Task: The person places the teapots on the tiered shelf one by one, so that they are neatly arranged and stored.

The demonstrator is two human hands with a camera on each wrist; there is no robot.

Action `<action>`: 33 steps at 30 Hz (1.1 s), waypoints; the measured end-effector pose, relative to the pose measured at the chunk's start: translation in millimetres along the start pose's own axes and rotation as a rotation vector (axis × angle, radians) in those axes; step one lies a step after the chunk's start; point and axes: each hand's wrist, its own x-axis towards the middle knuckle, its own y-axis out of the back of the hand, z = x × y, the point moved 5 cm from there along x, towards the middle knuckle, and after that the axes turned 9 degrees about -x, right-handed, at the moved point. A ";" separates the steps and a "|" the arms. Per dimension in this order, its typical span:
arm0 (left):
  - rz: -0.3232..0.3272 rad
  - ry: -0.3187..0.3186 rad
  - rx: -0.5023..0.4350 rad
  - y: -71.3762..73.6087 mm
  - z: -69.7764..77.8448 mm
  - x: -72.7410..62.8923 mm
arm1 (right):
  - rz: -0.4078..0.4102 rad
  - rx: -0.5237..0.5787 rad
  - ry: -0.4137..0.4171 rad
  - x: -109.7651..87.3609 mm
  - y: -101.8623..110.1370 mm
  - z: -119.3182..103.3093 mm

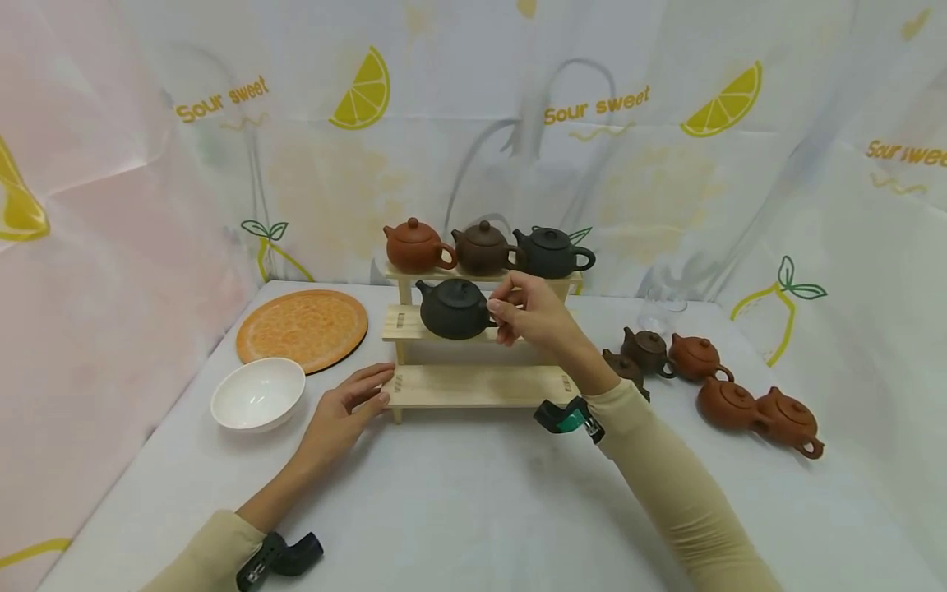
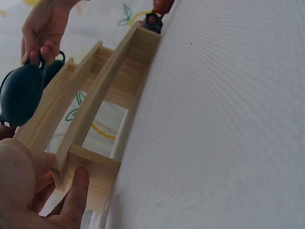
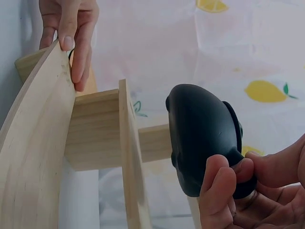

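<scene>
My right hand point(image 1: 534, 316) pinches the handle of a black teapot point(image 1: 453, 311), spout to the left. In the head view the pot appears in front of the middle step of a wooden three-step display stand point(image 1: 473, 386); in the right wrist view the teapot point(image 3: 202, 133) is beside the boards. The left hand point(image 1: 344, 411) grips the left end of the lowest step, with fingers and thumb point(image 2: 78, 191) on either side of the wood. Along the top step sit a reddish teapot point(image 1: 414, 249), a brown teapot point(image 1: 482, 251) and another black teapot point(image 1: 549, 255).
At the left lie a round orange-patterned board point(image 1: 303, 329) and a white bowl point(image 1: 257, 396). Several brown and reddish teapots point(image 1: 728, 403) are grouped at the right. Behind them stands something of clear glass point(image 1: 662, 308). A lemon-print cloth point(image 1: 459, 123) hangs behind the stand.
</scene>
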 end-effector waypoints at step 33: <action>-0.006 -0.005 0.025 0.8 -0.3 0.0 | -0.001 -0.042 -0.035 27.0 -40.4 7.8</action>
